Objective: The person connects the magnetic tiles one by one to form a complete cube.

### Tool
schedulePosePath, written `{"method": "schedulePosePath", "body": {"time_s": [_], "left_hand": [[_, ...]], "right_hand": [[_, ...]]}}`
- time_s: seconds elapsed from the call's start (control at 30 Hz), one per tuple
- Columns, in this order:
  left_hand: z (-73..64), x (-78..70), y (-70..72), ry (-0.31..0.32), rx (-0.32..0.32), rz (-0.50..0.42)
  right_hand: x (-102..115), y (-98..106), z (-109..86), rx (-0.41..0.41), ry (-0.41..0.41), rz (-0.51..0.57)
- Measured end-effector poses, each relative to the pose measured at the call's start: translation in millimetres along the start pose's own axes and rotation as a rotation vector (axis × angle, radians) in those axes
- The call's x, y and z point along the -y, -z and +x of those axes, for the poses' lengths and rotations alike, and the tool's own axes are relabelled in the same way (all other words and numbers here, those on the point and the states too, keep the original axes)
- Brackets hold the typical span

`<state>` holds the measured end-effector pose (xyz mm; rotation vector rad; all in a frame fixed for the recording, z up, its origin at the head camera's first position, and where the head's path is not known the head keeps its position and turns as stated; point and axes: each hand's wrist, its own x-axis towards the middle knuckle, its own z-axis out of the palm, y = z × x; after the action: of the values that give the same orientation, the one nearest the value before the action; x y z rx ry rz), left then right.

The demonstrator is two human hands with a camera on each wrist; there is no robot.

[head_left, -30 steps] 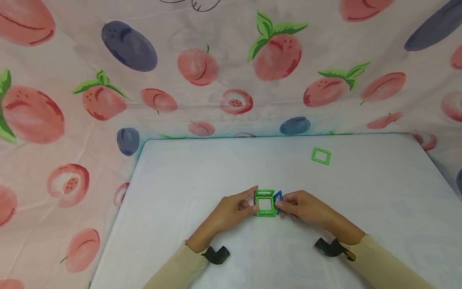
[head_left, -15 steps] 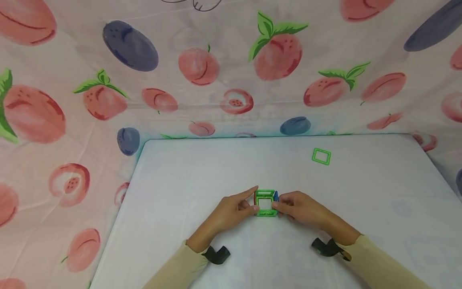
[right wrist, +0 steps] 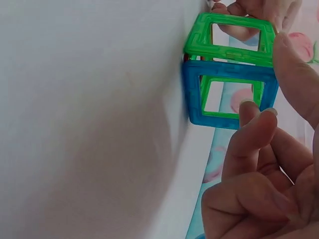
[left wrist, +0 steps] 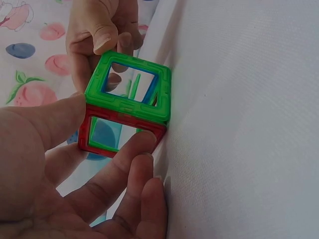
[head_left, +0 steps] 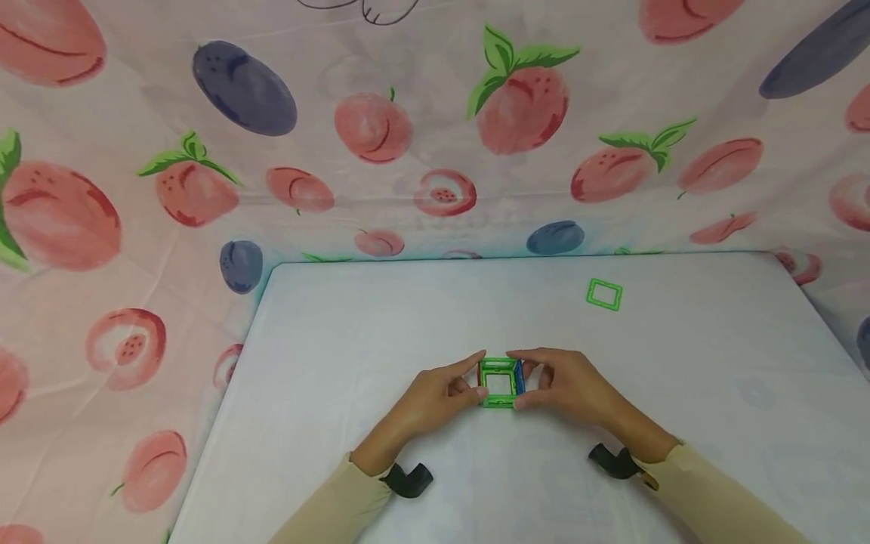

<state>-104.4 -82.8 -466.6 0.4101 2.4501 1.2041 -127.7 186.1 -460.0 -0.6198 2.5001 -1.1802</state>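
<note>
A small box of square magnetic tiles [head_left: 501,401] stands on the white table between my two hands. Its front and back sides are green, with a red tile [left wrist: 122,113] on the left and a blue tile [right wrist: 234,122] on the right. Another green square shows inside it from above. My left hand [head_left: 435,397] grips the red side, thumb at the front corner and index finger at the back corner. My right hand [head_left: 574,385] holds the blue side the same way, thumb in front and index finger behind. In the right wrist view, its other fingers curl beside the blue tile.
A loose green square tile [head_left: 603,305] lies flat toward the back right of the white table [head_left: 340,325]. Behind and to the left hangs a fruit-print cloth [head_left: 381,68]. Black curved pieces [head_left: 410,481] sit at both wrists.
My right hand has brought the blue tile left and upright against the box's right side. Its index finger has stretched to the back corner, the thumb to the front. My left hand stays put.
</note>
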Motion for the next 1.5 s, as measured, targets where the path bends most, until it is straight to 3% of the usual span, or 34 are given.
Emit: {"method": "schedulePosePath", "body": {"time_s": [0.17,0.4,0.53,0.67,0.8,0.93,1.3,1.5], "left_hand": [[0.7,-0.3,-1.0,-0.003,-0.013,0.004],[1.9,-1.3,-1.3,-0.017,-0.017,0.013],[2.4,-1.6,-1.1,-0.012,-0.019,0.013],[3.3,-0.6,-1.2,-0.008,-0.022,0.006],[3.6,-0.2,-1.8,-0.009,-0.025,0.001],[2.5,-0.9,-1.9,-0.004,-0.021,-0.004],[-0.3,-1.9,-3.2,-0.008,-0.024,-0.001],[-0.6,-0.9,-2.0,-0.014,-0.025,0.002]], "right_hand": [[1,0,0.4,-0.029,0.051,-0.072],[0,13,3.8,0.003,0.079,-0.105],[-6,38,14.1,-0.067,-0.055,-0.148],[-31,70,27.3,-0.173,-0.220,-0.176],[-62,96,33.2,-0.228,-0.313,-0.204],[-84,110,33.8,-0.240,-0.373,-0.208],[-99,112,30.7,-0.263,-0.387,-0.237],[-91,102,28.8,-0.210,-0.343,-0.377]]}}
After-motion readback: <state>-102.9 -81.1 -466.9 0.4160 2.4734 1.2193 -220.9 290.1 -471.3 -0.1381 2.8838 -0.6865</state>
